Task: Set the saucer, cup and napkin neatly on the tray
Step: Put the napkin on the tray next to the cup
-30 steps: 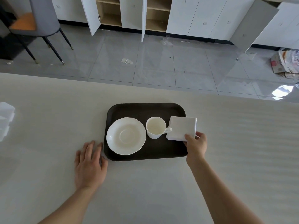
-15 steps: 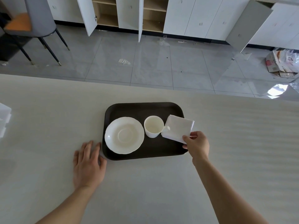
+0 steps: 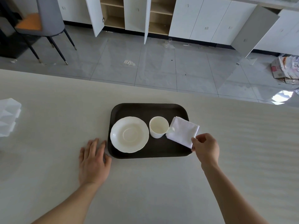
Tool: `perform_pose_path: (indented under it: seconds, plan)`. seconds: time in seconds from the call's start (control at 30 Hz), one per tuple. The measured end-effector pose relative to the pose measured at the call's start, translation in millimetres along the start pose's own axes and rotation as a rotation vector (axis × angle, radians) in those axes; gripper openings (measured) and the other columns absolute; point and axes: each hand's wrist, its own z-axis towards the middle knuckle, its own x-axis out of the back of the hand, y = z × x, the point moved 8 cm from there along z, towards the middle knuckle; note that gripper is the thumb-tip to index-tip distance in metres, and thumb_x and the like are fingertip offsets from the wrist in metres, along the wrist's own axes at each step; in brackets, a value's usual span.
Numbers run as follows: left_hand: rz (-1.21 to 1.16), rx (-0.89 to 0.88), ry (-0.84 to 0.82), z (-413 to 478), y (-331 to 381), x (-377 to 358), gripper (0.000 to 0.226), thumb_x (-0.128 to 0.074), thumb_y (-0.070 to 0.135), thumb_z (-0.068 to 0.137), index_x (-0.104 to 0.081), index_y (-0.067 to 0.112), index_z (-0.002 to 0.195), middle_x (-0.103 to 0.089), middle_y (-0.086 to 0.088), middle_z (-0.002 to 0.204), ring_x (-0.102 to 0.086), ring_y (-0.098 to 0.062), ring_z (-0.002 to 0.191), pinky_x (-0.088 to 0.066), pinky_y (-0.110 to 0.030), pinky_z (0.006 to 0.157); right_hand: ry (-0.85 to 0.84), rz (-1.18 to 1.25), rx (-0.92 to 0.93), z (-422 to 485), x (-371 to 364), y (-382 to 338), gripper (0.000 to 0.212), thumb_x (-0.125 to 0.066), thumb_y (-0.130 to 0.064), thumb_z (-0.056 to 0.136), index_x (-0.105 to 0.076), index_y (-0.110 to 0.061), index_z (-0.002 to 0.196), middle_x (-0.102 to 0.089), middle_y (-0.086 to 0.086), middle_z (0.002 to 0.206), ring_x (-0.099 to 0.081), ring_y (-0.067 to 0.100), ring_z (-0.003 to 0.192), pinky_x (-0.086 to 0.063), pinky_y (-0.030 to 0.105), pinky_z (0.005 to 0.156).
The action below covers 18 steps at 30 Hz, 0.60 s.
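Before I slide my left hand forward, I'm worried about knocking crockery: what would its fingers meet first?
Probably nothing: the left hand lies flat beside the dark rectangular tray, fingers pointing along its left edge over bare table, though the thumb side may brush the rim.

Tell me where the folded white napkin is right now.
In the head view, the folded white napkin lies skewed on the right end of the dark rectangular tray, overhanging its edge beside the white cup, its near corner pinched by the right hand.

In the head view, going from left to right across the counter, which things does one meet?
white packet → left hand → saucer → cup → napkin → right hand.
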Motion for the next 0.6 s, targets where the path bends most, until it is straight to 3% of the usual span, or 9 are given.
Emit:
perform_pose_path:
  seconds: [0.13, 0.27, 0.4, 0.5, 0.6]
  plan:
    - [-0.005, 0.002, 0.007, 0.0, -0.3, -0.1, 0.059, -0.035, 0.034, 0.082, -0.055, 0.013, 0.133, -0.046, -0.015, 0.148, -0.035, -0.034, 0.141, -0.022, -0.054, 0.117, -0.016, 0.019, 0.081, 2.7, -0.1, -27.3, 0.010, -0.064, -0.015, 0.083, -0.061, -0.022, 0.076, -0.071, -0.001, 0.072, -0.065, 0.005, 0.047, -0.045, 0.026, 0.052]
    - [-0.008, 0.001, 0.018, 0.3, -1.3, -0.2, 0.057, -0.036, 0.034, 0.083, -0.056, 0.013, 0.132, -0.047, -0.015, 0.147, -0.036, -0.034, 0.140, -0.023, -0.054, 0.116, -0.127, 0.000, 0.228, 7.1, -16.8, -79.5, 0.003, -0.066, -0.022, 0.083, -0.066, -0.025, 0.082, -0.072, -0.004, 0.079, -0.070, 0.021, 0.068, -0.056, 0.034, 0.067]
    - [-0.004, 0.007, 0.015, 0.7, -1.7, -1.1, 0.056, -0.036, 0.032, 0.083, -0.054, 0.014, 0.133, -0.044, -0.015, 0.148, -0.034, -0.033, 0.141, -0.021, -0.054, 0.117, -0.255, -0.029, 0.392, 6.1, -48.3, -134.8, 0.000, -0.069, -0.025, 0.084, -0.069, -0.025, 0.084, -0.072, -0.007, 0.076, -0.069, 0.019, 0.073, -0.053, 0.030, 0.068]
    - [0.002, 0.039, 0.010, 0.2, -5.9, -2.5, 0.054, -0.041, 0.031, 0.083, -0.053, 0.018, 0.134, -0.041, -0.017, 0.148, -0.032, -0.035, 0.141, -0.018, -0.055, 0.118, -0.399, -0.123, 0.455, 6.5, -82.4, -165.4, 0.004, -0.071, -0.027, 0.083, -0.068, -0.029, 0.085, -0.070, -0.013, 0.074, -0.069, 0.017, 0.073, -0.046, 0.023, 0.057]
    - [0.009, 0.044, 0.007, 0.7, -7.6, -4.7, 0.054, -0.042, 0.031, 0.084, -0.053, 0.020, 0.135, -0.040, -0.018, 0.149, -0.031, -0.036, 0.142, -0.017, -0.055, 0.119, -0.529, -0.268, 0.529, 8.8, -114.7, -185.6, 0.010, -0.071, -0.031, 0.085, -0.071, -0.026, 0.094, -0.068, -0.016, 0.081, -0.064, 0.015, 0.081, -0.046, 0.025, 0.063]
